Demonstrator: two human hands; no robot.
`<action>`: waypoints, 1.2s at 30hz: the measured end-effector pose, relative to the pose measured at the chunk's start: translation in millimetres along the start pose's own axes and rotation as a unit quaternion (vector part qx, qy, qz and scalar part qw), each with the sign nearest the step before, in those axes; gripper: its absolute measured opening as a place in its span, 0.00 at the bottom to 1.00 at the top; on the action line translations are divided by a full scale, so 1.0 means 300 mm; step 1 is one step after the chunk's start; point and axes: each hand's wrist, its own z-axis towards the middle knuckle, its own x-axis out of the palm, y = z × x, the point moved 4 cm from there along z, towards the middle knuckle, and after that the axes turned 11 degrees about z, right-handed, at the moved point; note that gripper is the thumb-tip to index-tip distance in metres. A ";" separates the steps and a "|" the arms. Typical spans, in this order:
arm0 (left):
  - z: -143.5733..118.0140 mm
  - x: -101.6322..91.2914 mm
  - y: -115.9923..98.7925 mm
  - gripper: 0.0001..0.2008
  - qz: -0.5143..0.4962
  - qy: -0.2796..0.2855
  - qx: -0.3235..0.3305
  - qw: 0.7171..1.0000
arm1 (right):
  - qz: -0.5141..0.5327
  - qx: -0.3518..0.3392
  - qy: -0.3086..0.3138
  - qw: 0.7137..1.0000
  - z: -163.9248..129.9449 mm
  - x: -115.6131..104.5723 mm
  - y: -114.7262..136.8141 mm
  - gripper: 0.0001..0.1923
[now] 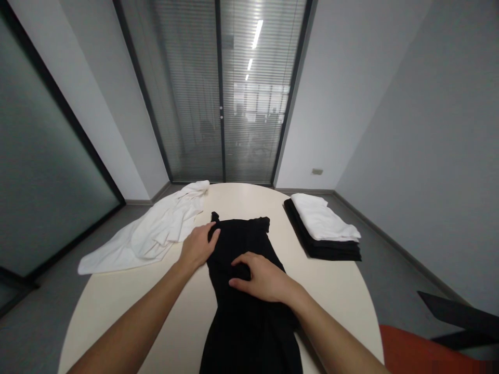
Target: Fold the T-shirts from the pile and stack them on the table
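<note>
A long black garment (pixel 249 322), dress-like in outline, lies spread down the middle of the table, its near end running out of the bottom of the view. Two bunched bits stick up at its far corners. My left hand (pixel 198 245) rests at its upper left edge, with thumb and fingers apart on the cloth. Over the garment's middle, my right hand (pixel 263 278) is curved, a wide gap between thumb and forefinger. No cloth shows gripped in that gap; whether the palm touches the fabric is hard to see.
A crumpled white garment (pixel 156 228) overhangs the left edge of the round cream table (pixel 237 193). At right sits a stack of folded black clothes (pixel 331 252) under a folded white garment (pixel 319 218). A red chair (pixel 421 350) stands at lower right. Glass panels with blinds are behind.
</note>
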 end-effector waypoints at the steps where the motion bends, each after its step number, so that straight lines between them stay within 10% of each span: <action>1: -0.018 0.004 -0.015 0.22 -0.010 0.001 0.000 1.000 | 0.036 -0.007 0.020 0.999 -0.002 -0.005 0.005 0.21; 9: -0.075 0.005 -0.026 0.18 -0.129 -0.059 0.042 0.989 | 0.168 0.056 0.017 0.984 0.028 -0.130 -0.116 0.29; 15: -0.068 -0.067 -0.053 0.23 -0.138 -0.118 0.098 0.978 | -0.008 0.088 -0.191 0.978 0.039 -0.178 -0.256 0.27; 21: -0.089 -0.093 -0.101 0.16 -0.009 -0.120 0.091 0.989 | -0.001 0.078 -0.264 0.961 0.065 -0.144 -0.299 0.37; 29: -0.093 -0.057 -0.115 0.29 0.038 0.007 0.084 0.996 | 0.071 -0.070 -0.230 0.968 0.070 -0.120 -0.194 0.20; 36: -0.093 -0.101 -0.107 0.21 0.010 -0.015 0.079 0.997 | 0.081 -0.174 -0.014 0.981 0.041 -0.045 -0.063 0.14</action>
